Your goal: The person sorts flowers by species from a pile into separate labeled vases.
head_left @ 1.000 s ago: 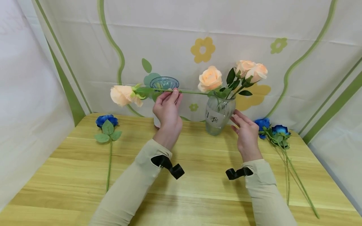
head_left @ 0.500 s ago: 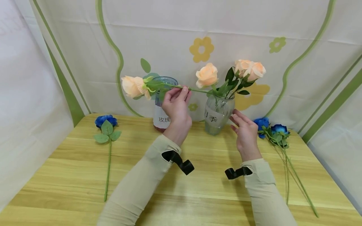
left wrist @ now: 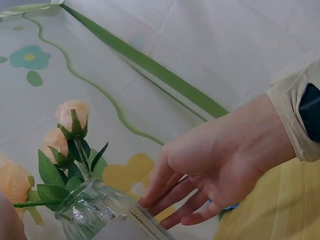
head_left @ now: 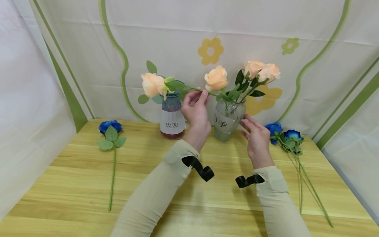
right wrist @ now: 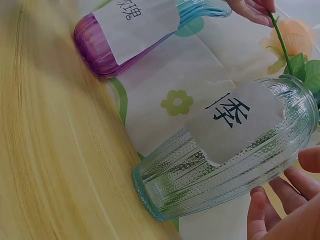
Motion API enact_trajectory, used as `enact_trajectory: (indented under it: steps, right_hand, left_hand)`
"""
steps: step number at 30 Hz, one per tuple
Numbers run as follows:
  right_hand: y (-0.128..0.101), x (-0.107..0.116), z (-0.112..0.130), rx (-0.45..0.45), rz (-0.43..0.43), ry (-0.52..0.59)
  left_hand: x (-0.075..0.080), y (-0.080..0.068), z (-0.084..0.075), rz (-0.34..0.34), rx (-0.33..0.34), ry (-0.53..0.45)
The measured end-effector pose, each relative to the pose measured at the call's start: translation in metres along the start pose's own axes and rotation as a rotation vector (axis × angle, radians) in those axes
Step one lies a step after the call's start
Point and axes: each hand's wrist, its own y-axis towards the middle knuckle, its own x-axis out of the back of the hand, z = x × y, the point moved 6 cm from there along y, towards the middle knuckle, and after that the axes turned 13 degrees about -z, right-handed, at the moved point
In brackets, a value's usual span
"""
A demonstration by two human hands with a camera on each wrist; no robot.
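My left hand (head_left: 196, 113) pinches the green stem of a peach rose (head_left: 153, 85), its bloom pointing left. The stem runs nearly level, its cut end over the mouth of a clear glass vase (head_left: 224, 135) with a white label. Several peach roses (head_left: 253, 69) stand in that vase. On its right side, my right hand (head_left: 259, 143) touches the glass with its fingertips, fingers loosely bent. The right wrist view shows the ribbed vase (right wrist: 200, 185) and the pinched stem (right wrist: 283, 44) near its rim.
A blue-and-purple glass vase (head_left: 171, 105) with a white label stands left of the clear one, behind the held rose. One blue rose (head_left: 110, 126) lies at the left. Blue roses (head_left: 293, 135) lie at the right on the wooden table (head_left: 71, 184). A printed cloth (head_left: 177, 39) hangs behind.
My left hand has moved right with the peach rose toward the clear vase, and its bloom has risen. More of the blue-and-purple vase shows. My right hand has stayed at the clear vase.
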Motion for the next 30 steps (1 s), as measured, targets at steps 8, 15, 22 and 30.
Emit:
enact_trajectory:
  steps: [8,15,22,30]
  right_hand:
    - [0.000,0.000,0.000,-0.011,0.016,-0.003]
    - [0.001,0.000,0.001,-0.008,0.012,-0.001]
    - [0.001,0.002,0.001,0.008,-0.009,0.004]
    - [-0.001,0.002,0.001,0.014,-0.010,-0.006]
  left_hand:
    - [-0.007,-0.002,0.010,0.019,-0.037,0.027]
    - [-0.015,-0.009,0.021,0.012,-0.047,0.130]
    - [-0.022,-0.017,0.037,0.008,-0.064,0.243]
    - [-0.019,-0.022,0.053,0.017,-0.117,0.476]
